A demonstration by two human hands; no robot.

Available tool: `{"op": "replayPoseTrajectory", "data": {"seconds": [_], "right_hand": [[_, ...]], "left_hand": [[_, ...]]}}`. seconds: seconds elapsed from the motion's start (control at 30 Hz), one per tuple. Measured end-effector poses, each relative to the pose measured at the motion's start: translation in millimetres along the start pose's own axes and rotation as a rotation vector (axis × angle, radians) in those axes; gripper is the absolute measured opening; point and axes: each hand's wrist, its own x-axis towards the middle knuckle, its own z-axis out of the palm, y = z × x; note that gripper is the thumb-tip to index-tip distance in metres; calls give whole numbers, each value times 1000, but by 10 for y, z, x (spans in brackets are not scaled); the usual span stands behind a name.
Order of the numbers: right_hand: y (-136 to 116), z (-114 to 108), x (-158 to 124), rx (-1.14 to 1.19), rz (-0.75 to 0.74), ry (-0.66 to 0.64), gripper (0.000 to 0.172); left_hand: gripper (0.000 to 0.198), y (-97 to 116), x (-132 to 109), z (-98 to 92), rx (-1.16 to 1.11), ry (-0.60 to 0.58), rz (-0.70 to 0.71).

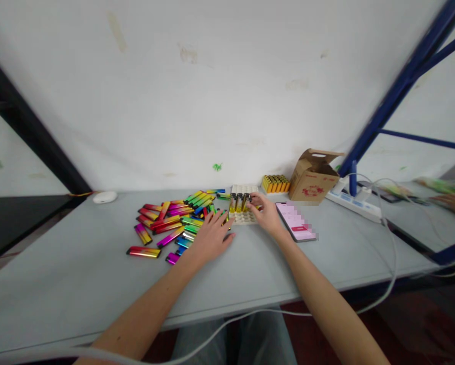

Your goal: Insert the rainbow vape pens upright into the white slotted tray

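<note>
A pile of shiny, multicoloured lighters lies on the table, mostly flat and in many directions. My left hand rests palm down at the pile's right side, fingers spread, touching or just above several lighters. To its right is a pale tray with holes, where a row of gold lighters with dark tops stands upright. My right hand reaches over the tray's right side, thumb and forefinger closed around a lighter at the end of that row. Its fingers partly hide that lighter.
Behind the tray, a block of orange upright cylinders stands beside an open cardboard box. A phone lies right of my right hand. Farther right are a power strip and white cables. A white case sits at left.
</note>
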Motion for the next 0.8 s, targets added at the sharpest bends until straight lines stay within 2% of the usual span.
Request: {"op": "replayPoseTrajectory", "data": {"seconds": [0.07,0.17,0.4,0.57,0.63,0.8], "right_hand": [[-5,7,-14,-2,2,22,33],[-11,5,-26,-63,-29,38,26],[-17,-45,-29,-371,-176,-48,32],[-20,-67,-38,-474,-182,-18,33],[-29,-77,-39,-483,-183,19,33],[10,-124,6,-482,-186,234,36]], "left_hand": [[41,-5,0,8,-5,-1,1],[40,-10,1,11,3,-1,3],[38,-29,-8,-1,-27,5,1],[32,-70,8,-8,-114,94,-2],[30,-104,32,-38,-132,151,-28],[27,-286,153,-147,-159,233,-150]]}}
